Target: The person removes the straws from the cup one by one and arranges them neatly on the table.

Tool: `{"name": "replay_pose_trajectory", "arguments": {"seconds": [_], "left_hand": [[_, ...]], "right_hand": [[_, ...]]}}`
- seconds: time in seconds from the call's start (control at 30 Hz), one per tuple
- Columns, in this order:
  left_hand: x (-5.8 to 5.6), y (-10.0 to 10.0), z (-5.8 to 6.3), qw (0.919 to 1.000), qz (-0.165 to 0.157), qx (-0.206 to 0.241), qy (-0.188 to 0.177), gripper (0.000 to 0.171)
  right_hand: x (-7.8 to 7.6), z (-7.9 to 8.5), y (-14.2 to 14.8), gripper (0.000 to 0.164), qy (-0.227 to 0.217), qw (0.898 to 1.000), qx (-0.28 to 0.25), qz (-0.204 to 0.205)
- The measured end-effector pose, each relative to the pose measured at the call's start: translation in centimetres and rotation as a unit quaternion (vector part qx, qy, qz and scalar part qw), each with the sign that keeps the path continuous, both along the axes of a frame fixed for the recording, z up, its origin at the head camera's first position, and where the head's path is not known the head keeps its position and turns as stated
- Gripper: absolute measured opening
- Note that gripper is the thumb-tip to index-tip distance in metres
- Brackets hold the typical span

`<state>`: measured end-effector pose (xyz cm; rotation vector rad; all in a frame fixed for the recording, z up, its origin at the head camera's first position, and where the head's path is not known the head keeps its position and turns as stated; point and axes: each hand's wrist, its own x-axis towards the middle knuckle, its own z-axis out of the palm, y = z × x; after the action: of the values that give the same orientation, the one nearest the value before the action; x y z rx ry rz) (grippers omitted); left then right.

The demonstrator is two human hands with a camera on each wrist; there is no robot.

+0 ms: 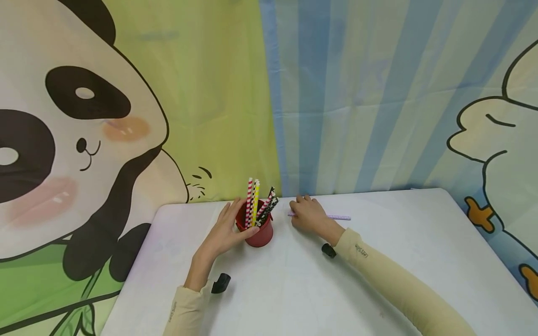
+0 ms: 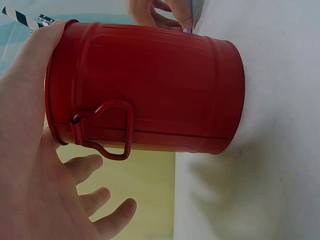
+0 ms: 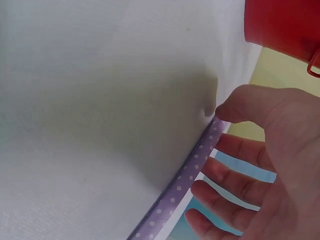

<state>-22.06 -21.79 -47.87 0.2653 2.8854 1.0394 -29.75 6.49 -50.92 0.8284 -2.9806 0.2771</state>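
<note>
A small red metal bucket (image 1: 259, 237) with wire side handles stands upright on the white table. Several patterned paper straws (image 1: 254, 205), striped, yellow and black-and-white, poke out of its top. My left hand (image 1: 224, 231) holds the bucket near the rim, its thumb (image 2: 37, 52) along one side and the other fingers spread past the opposite side. To the right, my right hand (image 1: 308, 214) pinches a purple straw with white dots (image 3: 175, 192) near its left end. That straw lies along the tabletop, its other end pointing right.
The white table (image 1: 269, 298) ends at a far edge just behind the bucket. Behind it hangs a printed curtain (image 1: 357, 93) with a panda (image 1: 84, 140) at left and blue stripes. Black wrist-worn devices (image 1: 221, 283) sit under both wrists.
</note>
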Motion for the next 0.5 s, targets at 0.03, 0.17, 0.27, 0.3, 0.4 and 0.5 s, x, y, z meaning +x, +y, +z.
{"name": "replay_pose_trajectory", "arguments": {"seconds": [0.03,0.17,0.27,0.3,0.4,0.5], "left_hand": [[0.0,0.0,0.0,1.0,0.001,0.0,-0.001,0.095],[0.1,0.0,0.1,1.0,0.004,-0.002,-0.001,0.095],[0.1,0.1,0.2,1.0,0.004,-0.001,0.001,0.096],[0.1,0.1,0.2,1.0,0.004,0.0,0.001,0.095],[0.0,0.2,0.2,1.0,0.005,0.003,-0.002,0.096],[-0.1,0.2,0.1,0.9999,0.006,0.008,-0.008,0.096]], "right_hand": [[0.0,0.0,0.1,0.011,0.001,1.0,-0.005,0.002],[0.0,0.3,0.3,0.018,0.013,1.0,-0.022,0.01],[0.1,0.7,0.4,0.023,0.017,0.999,-0.037,0.012],[0.1,0.9,0.4,0.026,0.015,0.999,-0.044,0.01],[0.2,1.5,0.4,0.032,-0.005,0.998,-0.069,0.004],[0.5,2.1,0.3,0.035,-0.04,0.993,-0.111,0.0]]}}
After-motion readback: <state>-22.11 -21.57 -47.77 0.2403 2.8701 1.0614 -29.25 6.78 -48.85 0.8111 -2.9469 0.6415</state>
